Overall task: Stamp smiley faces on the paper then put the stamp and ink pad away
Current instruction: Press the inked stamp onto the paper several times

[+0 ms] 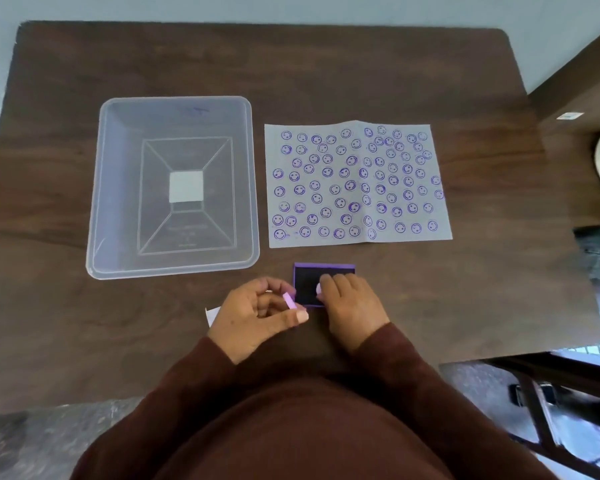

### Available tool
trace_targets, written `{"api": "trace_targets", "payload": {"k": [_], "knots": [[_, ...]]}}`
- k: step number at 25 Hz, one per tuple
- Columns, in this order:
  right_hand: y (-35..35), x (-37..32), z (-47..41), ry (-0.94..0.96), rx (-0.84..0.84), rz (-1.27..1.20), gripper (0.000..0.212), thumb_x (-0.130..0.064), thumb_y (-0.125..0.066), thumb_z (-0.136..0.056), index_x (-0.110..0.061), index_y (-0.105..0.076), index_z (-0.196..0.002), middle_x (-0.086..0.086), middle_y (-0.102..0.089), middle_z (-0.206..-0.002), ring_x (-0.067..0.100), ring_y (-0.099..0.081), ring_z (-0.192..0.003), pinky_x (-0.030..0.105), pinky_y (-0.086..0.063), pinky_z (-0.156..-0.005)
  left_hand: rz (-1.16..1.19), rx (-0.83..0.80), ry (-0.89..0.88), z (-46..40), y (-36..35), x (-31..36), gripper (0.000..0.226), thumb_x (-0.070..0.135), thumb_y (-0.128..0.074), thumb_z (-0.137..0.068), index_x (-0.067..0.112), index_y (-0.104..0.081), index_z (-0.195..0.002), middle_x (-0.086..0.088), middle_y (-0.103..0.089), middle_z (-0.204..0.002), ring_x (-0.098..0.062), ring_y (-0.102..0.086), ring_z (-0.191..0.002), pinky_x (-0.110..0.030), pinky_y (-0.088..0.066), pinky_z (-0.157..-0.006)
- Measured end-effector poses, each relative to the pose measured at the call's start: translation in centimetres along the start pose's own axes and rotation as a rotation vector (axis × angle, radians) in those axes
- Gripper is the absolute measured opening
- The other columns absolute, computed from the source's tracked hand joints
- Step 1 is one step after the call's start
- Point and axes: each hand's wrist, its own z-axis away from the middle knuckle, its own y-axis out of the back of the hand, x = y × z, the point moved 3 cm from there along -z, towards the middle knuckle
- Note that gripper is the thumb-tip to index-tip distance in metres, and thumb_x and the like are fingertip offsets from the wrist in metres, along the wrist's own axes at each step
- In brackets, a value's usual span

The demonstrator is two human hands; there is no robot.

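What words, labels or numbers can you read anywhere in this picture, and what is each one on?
No text here is legible.
Clear plastic bin: raised lettering on its floor and a blue scribble on its far wall, both too faint to read.
Paper: only purple smiley stamps, no words.
White tag on the wooden furniture at right: too small and blurred.

Tabletop (326, 71): dark brown wood-grain surface, matt, smooth. Bin (99, 188): translucent frosted plastic, slightly glossy along the rim, with raised moulded lines on the base and a white paper label at the centre. Paper (357, 183): thin grey-white sheet, matt, creased down the middle, covered with purple ink prints. Ink pad (307, 284): purple plastic case around a dark, matt pad surface. Stamp (289, 301): pale pink smooth plastic, held in the left hand (257, 313). Sleeves (194, 386): matt maroon cloth.
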Motion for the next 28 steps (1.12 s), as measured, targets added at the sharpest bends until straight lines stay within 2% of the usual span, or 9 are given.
{"api": "trace_targets", "payload": {"k": [3,6,8,10,12,15,18,23,28], "knots": [[0.2,1.0,-0.6,-0.044,-0.108,-0.219,0.018,-0.017,-0.044,-0.071,-0.008,-0.059,-0.071,0.006,-0.064,-0.057,0.022,-0.058,-0.050,0.020,-0.043,-0.045,-0.137,0.029,-0.058,-1.2,-0.6,1.0,0.022,0.010,-0.078,-0.063,0.022,-0.062,-0.072,0.011,-0.070,-0.054,-0.003,-0.060,-0.055,-0.006,-0.050,-0.056],[1.4,4.0,-0.8,-0.579,-0.140,-0.959,0.012,-0.007,-0.053,-0.082,-0.007,-0.063,-0.075,0.007,-0.067,-0.064,0.012,-0.058,-0.056,0.007,-0.040,-0.053,-0.295,0.058,-0.133,-3.0,-1.9,2.5,0.024,0.021,-0.081,-0.065,0.032,-0.062,-0.076,0.022,-0.071,-0.065,0.007,-0.065,-0.065,0.000,-0.048,-0.064],[1.8,6.9,-0.3,-0.934,-0.049,-1.504,0.020,0.001,-0.051,-0.086,-0.010,-0.059,-0.072,-0.002,-0.066,-0.050,0.004,-0.055,-0.041,0.009,-0.045,-0.046,-0.502,0.050,-0.197,-4.2,-4.0,3.9,0.023,0.047,-0.071,-0.062,0.037,-0.060,-0.080,0.024,-0.069,-0.074,0.007,-0.065,-0.082,0.000,-0.045,-0.072],[2.4,10.5,0.4,-1.049,0.118,-1.662,0.024,0.003,-0.045,-0.088,-0.010,-0.057,-0.072,-0.001,-0.064,-0.043,0.004,-0.055,-0.039,0.013,-0.046,-0.043,-0.736,-0.008,-0.266,-5.1,-6.2,5.2,0.048,0.064,-0.049,-0.060,0.032,-0.062,-0.094,0.017,-0.068,-0.093,0.000,-0.062,-0.094,-0.007,-0.043,-0.077],[3.0,13.8,0.5,-1.063,0.218,-1.606,0.023,0.002,-0.044,-0.089,-0.011,-0.057,-0.075,-0.001,-0.065,-0.044,0.003,-0.056,-0.040,0.013,-0.047,-0.043,-0.951,-0.131,-0.315,-6.7,-8.5,5.5,0.069,0.065,-0.035,-0.064,0.020,-0.059,-0.109,0.001,-0.065,-0.117,-0.014,-0.055,-0.117,-0.024,-0.043,-0.091],[3.3,18.3,0.3,-1.073,0.274,-1.328,0.024,0.001,-0.051,-0.087,-0.018,-0.057,-0.074,-0.007,-0.067,-0.046,0.001,-0.057,-0.042,0.012,-0.049,-0.045,-1.180,-0.316,-0.300,-9.1,-10.8,5.0,0.059,0.054,-0.046,-0.080,0.012,-0.053,-0.121,-0.005,-0.037,-0.148,-0.016,-0.021,-0.143,-0.031,-0.026,-0.114],[3.0,20.9,-0.2,-1.028,0.239,-0.984,0.024,-0.006,-0.059,-0.083,-0.026,-0.059,-0.071,-0.013,-0.063,-0.061,-0.001,-0.055,-0.049,0.018,-0.049,-0.058,-1.277,-0.329,-0.277,-10.5,-11.5,4.3,0.048,0.039,-0.050,-0.088,0.011,-0.047,-0.127,-0.005,-0.022,-0.155,-0.015,-0.011,-0.146,-0.029,-0.016,-0.118],[5.0,21.8,-2.3,-0.722,0.379,-0.596,0.012,-0.011,-0.057,-0.079,-0.006,-0.066,-0.084,-0.006,-0.063,-0.077,0.000,-0.055,-0.067,-0.004,-0.037,-0.063,-1.287,-0.286,-0.233,-10.6,-11.8,3.9,0.048,0.041,-0.049,-0.088,0.014,-0.045,-0.128,-0.001,-0.016,-0.157,-0.014,-0.006,-0.146,-0.028,-0.016,-0.118],[2.4,20.7,-2.9,-0.411,0.259,-0.168,0.019,-0.010,-0.047,-0.077,0.000,-0.063,-0.076,0.013,-0.068,-0.071,0.028,-0.059,-0.062,0.027,-0.046,-0.057,-1.253,-0.269,-0.217,-10.7,-11.6,4.0,0.045,0.041,-0.052,-0.086,0.016,-0.049,-0.124,0.002,-0.019,-0.156,-0.012,-0.009,-0.146,-0.029,-0.021,-0.118]]}}
